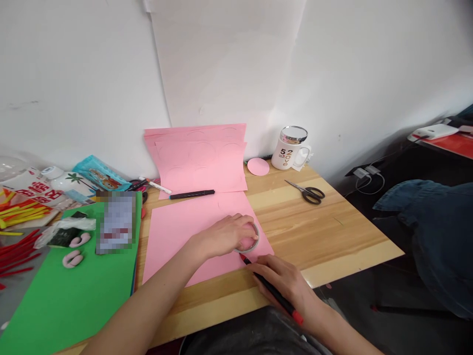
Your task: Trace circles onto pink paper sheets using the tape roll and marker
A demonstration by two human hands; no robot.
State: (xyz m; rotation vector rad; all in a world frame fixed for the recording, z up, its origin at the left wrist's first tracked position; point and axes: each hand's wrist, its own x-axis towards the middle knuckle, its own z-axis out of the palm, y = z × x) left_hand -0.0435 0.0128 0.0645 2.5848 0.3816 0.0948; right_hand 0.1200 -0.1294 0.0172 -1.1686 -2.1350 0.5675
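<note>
My left hand grips a round ring that lies flat near the right edge of a pink sheet. Pink paper shows through the ring's middle. Closed around a black marker with red ends, my right hand rests at the sheet's lower right corner. The marker's red tip points at the lower rim of the ring. Behind the sheet, more pink sheets with faint round outlines lean on the wall, and a black pen lies along their foot.
Black-handled scissors lie at the right, before a white mug and a pink paper disc. Green paper, a pixelated item, earphones-like pink rings, a bottle and red strips are at the left.
</note>
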